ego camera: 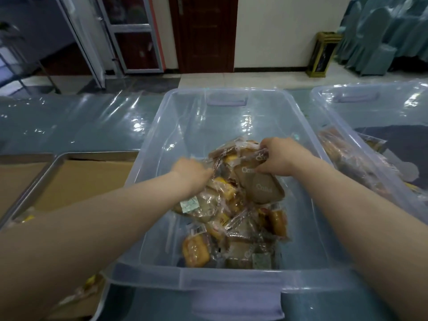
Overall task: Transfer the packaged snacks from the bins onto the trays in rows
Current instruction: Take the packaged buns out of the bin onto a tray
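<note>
A large clear plastic bin (231,276) with pale purple handles sits on the teal plastic-covered table (69,126). A heap of clear-wrapped packaged snacks (231,216), yellow and brown cakes, fills the bin's near half. The right hand (280,156) pinches the wrapper of a brown cake packet (261,184) atop the heap. The left hand (192,170) digs into the heap's left side. Its fingers are hidden, so I cannot tell its grip. Left of the bin lies a metal tray lined with brown cardboard (97,155). Right of the bin stands a second clear bin (356,98) holding more snacks.
</note>
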`<state>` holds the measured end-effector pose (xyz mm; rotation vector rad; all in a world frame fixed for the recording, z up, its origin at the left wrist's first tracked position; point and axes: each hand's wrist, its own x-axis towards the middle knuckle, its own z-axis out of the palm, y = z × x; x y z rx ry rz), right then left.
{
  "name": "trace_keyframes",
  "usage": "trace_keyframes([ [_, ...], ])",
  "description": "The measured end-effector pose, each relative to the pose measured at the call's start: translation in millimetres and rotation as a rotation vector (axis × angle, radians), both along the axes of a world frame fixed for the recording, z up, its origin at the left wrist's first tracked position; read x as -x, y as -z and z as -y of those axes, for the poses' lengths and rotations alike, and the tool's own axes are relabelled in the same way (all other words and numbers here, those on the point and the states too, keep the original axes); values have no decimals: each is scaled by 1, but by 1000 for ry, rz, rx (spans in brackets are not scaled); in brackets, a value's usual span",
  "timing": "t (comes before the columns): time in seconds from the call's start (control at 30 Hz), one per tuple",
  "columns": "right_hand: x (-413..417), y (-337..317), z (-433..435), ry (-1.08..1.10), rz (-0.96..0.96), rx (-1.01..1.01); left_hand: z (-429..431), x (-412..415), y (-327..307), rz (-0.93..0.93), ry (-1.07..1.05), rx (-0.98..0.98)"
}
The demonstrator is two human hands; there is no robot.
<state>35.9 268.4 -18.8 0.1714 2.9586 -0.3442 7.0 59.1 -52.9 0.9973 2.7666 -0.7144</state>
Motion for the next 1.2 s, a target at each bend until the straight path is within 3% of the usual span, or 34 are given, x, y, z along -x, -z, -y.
trace_keyframes([
  [0.2, 0, 0, 1, -11, 26, -7, 8, -4, 16, 138, -307, 198],
  [0.3, 1, 0, 0, -21, 36, -10, 4, -9, 20, 151, -367, 162],
  [0.57, -3, -8, 8, -145, 27, -33, 0, -6, 26, -32, -398, 225],
  [0.7, -10, -12, 15, -173, -151, 32, 0, -4, 22, 59, -437, 119],
  [0.87, -17, -14, 13, -190, -96, 51, -3, -11, 14, 221, -423, -76],
  [1.07, -23, -29, 18, -245, -54, 105, -4, -9, 2, 18, -252, -200],
  [1.2, -41, -37, 42, -387, -13, -114, -5, -5, -4, -61, -239, -242],
])
